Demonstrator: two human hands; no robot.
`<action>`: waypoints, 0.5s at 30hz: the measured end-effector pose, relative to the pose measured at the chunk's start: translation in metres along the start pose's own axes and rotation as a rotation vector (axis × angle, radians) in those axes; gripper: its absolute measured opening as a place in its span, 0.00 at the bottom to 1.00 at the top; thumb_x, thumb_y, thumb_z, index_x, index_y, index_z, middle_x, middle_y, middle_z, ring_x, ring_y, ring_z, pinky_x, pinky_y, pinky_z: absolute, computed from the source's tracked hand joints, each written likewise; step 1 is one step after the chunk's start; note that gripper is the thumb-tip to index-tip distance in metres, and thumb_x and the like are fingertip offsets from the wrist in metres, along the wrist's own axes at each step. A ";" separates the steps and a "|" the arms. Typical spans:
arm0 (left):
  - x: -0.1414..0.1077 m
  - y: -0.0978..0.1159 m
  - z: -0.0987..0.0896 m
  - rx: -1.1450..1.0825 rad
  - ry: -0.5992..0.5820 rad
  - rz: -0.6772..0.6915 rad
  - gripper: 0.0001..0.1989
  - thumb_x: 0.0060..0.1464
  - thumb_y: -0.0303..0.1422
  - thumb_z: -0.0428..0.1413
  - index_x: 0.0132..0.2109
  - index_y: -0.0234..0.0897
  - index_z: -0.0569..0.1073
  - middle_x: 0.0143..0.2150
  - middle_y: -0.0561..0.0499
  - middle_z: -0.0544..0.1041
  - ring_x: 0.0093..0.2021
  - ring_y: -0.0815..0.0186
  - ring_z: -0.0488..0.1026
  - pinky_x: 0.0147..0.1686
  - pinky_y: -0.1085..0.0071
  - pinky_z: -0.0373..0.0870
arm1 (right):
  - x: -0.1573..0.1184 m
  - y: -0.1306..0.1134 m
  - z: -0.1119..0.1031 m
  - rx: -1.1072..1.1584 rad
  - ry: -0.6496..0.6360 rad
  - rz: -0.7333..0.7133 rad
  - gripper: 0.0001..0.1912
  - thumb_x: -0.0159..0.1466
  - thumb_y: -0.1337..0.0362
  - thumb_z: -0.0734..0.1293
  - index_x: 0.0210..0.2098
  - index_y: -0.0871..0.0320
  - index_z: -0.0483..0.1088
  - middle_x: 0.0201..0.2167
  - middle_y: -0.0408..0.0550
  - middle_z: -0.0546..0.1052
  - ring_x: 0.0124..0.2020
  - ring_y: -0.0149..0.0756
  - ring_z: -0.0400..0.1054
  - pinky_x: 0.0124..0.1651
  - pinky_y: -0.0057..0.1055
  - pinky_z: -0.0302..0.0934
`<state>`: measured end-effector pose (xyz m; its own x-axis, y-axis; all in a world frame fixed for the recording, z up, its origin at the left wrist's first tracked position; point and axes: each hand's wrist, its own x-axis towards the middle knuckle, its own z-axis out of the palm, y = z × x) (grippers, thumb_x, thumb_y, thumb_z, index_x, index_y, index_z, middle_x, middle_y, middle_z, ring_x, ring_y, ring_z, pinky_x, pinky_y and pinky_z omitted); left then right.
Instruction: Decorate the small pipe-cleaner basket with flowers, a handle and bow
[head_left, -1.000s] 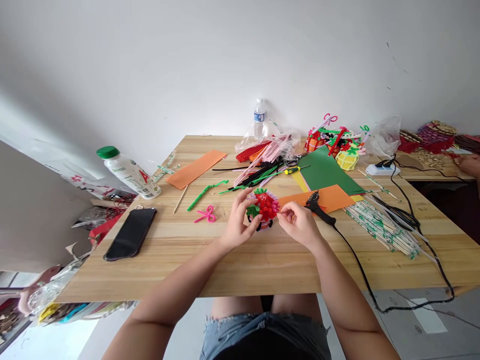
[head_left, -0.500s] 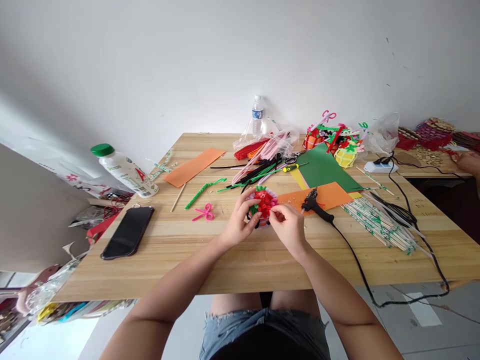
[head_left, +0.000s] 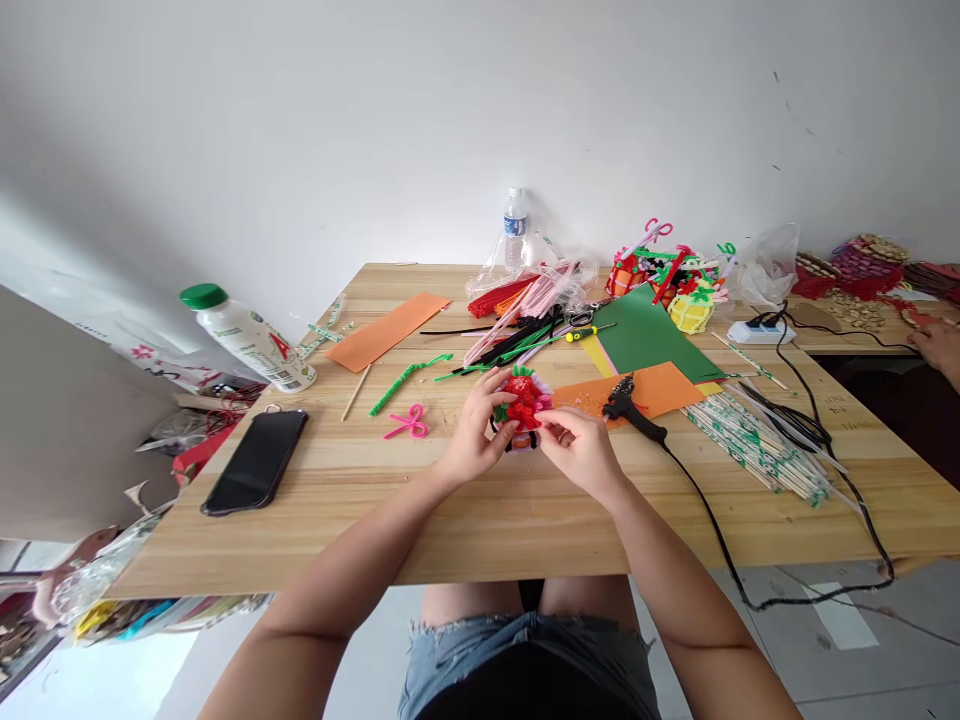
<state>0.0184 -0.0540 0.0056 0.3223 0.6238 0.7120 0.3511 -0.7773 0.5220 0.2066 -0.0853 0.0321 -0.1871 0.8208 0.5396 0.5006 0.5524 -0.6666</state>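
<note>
A small round pipe-cleaner craft (head_left: pixel 523 398), red in the middle with green, pink and lilac round its edge, is held just above the wooden table (head_left: pixel 480 520). My left hand (head_left: pixel 482 425) is closed around its left side, thumb at the front. The fingertips of my right hand (head_left: pixel 579 445) pinch at its right edge; its underside is partly hidden. To the left lie a pink pipe-cleaner bow (head_left: pixel 409 423) and a coiled green pipe cleaner (head_left: pixel 397 388). A black glue gun (head_left: pixel 628 405) rests on orange paper (head_left: pixel 671 388) to the right.
Behind are loose pipe cleaners (head_left: pixel 517 335), a yellow screwdriver (head_left: pixel 581 333), green paper (head_left: pixel 652 335) and finished crafts (head_left: pixel 690 310). Wrapped sticks (head_left: pixel 757 450) and the glue gun's cord (head_left: pixel 720 530) lie right. A phone (head_left: pixel 255 462) and white bottle (head_left: pixel 251 340) stand left. Another person's hand (head_left: pixel 937 345) shows far right.
My right hand has shifted slightly, its fingers spreading a little at the craft's right edge. The craft has turned a little in my left hand. The other person's hand has moved further into view.
</note>
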 end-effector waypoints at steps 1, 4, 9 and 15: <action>-0.001 -0.001 0.000 0.019 0.014 -0.002 0.15 0.60 0.32 0.53 0.53 0.40 0.61 0.64 0.36 0.60 0.67 0.51 0.56 0.61 0.44 0.59 | 0.000 0.001 -0.003 0.017 -0.036 -0.001 0.10 0.60 0.70 0.64 0.39 0.56 0.75 0.31 0.47 0.78 0.26 0.32 0.71 0.26 0.27 0.66; -0.005 -0.001 0.002 0.080 0.060 0.020 0.19 0.56 0.35 0.59 0.51 0.39 0.61 0.64 0.35 0.57 0.65 0.50 0.58 0.59 0.46 0.62 | 0.002 0.008 -0.010 -0.058 -0.082 -0.072 0.11 0.61 0.70 0.64 0.42 0.56 0.74 0.32 0.47 0.76 0.26 0.32 0.70 0.29 0.28 0.67; -0.011 0.003 0.009 0.236 0.063 0.114 0.15 0.52 0.37 0.63 0.43 0.39 0.66 0.63 0.39 0.57 0.66 0.48 0.55 0.61 0.46 0.60 | 0.003 0.015 -0.011 -0.241 -0.056 -0.183 0.06 0.63 0.70 0.65 0.38 0.57 0.73 0.34 0.50 0.76 0.30 0.36 0.71 0.33 0.31 0.67; -0.012 0.007 0.013 0.302 0.074 0.124 0.10 0.53 0.36 0.62 0.40 0.39 0.71 0.63 0.43 0.61 0.66 0.49 0.56 0.60 0.48 0.62 | 0.003 0.011 -0.008 -0.306 -0.034 -0.265 0.07 0.66 0.68 0.64 0.35 0.55 0.75 0.32 0.48 0.75 0.32 0.35 0.71 0.34 0.29 0.65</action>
<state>0.0281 -0.0657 -0.0051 0.3186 0.5096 0.7992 0.5611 -0.7810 0.2743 0.2178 -0.0778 0.0308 -0.3688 0.6634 0.6510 0.6590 0.6806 -0.3202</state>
